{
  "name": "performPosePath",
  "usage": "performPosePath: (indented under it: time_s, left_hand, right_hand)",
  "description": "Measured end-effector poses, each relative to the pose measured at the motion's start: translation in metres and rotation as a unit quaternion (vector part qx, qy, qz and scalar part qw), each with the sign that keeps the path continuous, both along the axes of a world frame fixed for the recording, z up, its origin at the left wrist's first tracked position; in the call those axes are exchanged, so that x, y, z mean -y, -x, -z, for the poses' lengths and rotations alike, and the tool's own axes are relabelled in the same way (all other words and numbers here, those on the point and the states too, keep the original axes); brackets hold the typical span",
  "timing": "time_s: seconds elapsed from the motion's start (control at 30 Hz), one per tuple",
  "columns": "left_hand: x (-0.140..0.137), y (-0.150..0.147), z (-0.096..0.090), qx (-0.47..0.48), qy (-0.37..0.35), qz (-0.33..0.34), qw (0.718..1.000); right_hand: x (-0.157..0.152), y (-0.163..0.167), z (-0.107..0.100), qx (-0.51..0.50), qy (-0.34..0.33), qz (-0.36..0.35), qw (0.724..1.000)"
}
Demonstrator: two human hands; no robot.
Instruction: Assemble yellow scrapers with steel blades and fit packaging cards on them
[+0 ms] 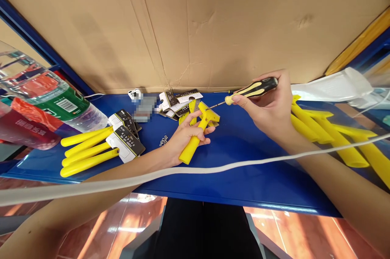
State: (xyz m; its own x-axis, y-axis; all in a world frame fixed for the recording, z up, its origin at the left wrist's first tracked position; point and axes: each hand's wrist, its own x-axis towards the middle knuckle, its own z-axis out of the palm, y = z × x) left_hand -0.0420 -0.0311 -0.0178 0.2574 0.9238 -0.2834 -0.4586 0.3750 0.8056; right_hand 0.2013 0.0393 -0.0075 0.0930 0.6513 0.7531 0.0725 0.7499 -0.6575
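Note:
My left hand (187,137) is closed around a yellow plastic scraper (191,147), whose wide head points away from me. In my right hand (272,104) is a screwdriver (254,89) with a black and cream handle. Its tip meets the scraper's head, near where a screw would sit; the screw itself is too small to make out. Just behind the scraper lies another yellow piece (185,117), partly hidden. Small metal screws or nuts (163,140) lie loose on the blue tabletop (231,178), left of my left hand.
Yellow scrapers with printed cards (129,145) lie at left, beside a water bottle (73,108). More cards (178,102) lie at the back. Yellow handles (350,149) and a white plastic bag (335,86) are at right. A white cable (225,167) crosses in front; cardboard (213,27) stands behind.

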Motion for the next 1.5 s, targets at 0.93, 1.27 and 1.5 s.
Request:
performPosePath:
  time_s: [0.93,1.27,1.5]
  left_hand:
    - [-0.001,-0.001,-0.005,0.017,0.03,-0.007,0.999]
    - [-0.003,-0.001,-0.004,0.025,0.035,-0.002,0.999]
    - [-0.001,0.001,-0.006,0.023,0.027,0.011,0.999]
  right_hand:
    - [0.001,-0.001,-0.002,0.051,-0.068,-0.065,0.994]
    - [-0.002,-0.001,0.003,0.053,-0.079,-0.015,0.995]
    - [0.009,0.004,-0.006,0.026,-0.035,-0.062,0.997]
